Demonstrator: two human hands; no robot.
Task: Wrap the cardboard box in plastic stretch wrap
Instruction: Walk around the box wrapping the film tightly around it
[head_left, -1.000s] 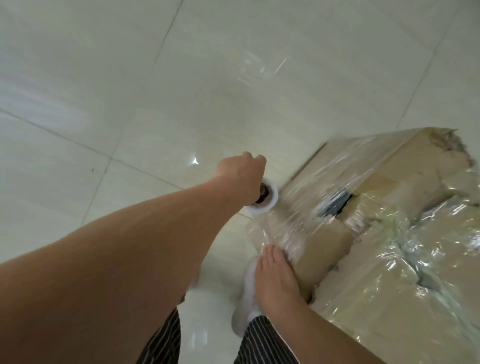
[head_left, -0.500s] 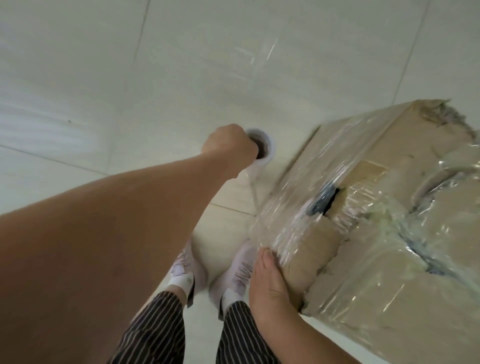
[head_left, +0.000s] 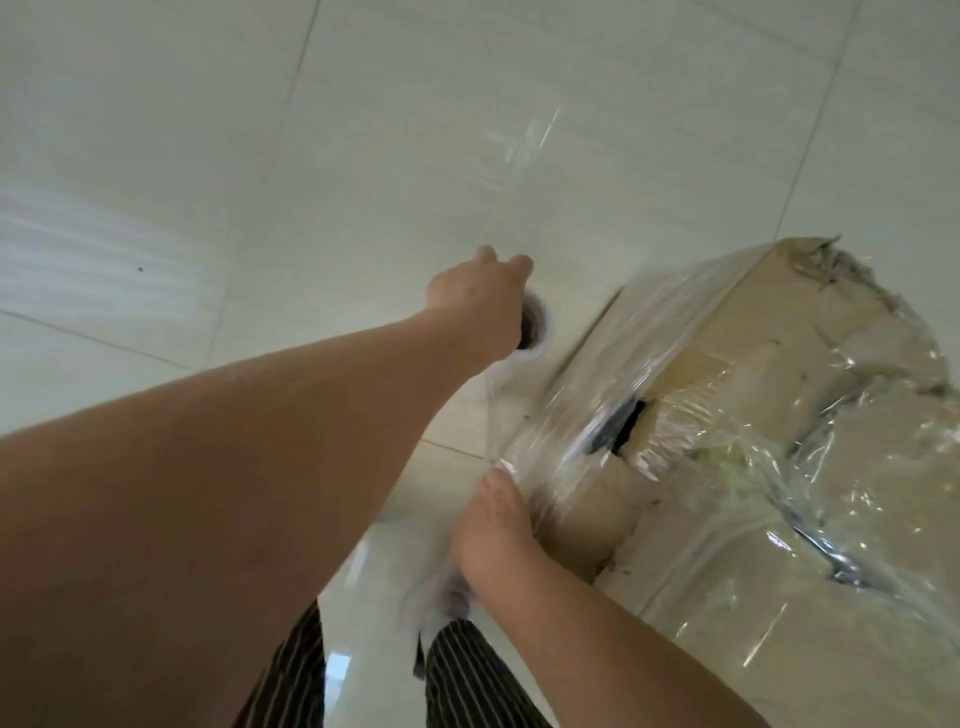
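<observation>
The cardboard box (head_left: 779, 374) sits on the floor on the right side, a little tilted in the view. Its far top corner is torn. Clear stretch wrap (head_left: 727, 519) already covers most of its near sides, all shiny and wrinkly. A thin strip of the wrap runs from the box's near corner up to the roll of wrap (head_left: 538, 332), which is near the box but not touching it. The left hand (head_left: 478, 306) holds the roll with its fingers curled round it. The right hand (head_left: 493, 530) lies flat on the box's near corner, fingers straight and close together, pressing the wrap down. Below the hands are striped trousers (head_left: 467, 670). The floor (head_left: 363, 130) is made of big pale shiny tiles.
</observation>
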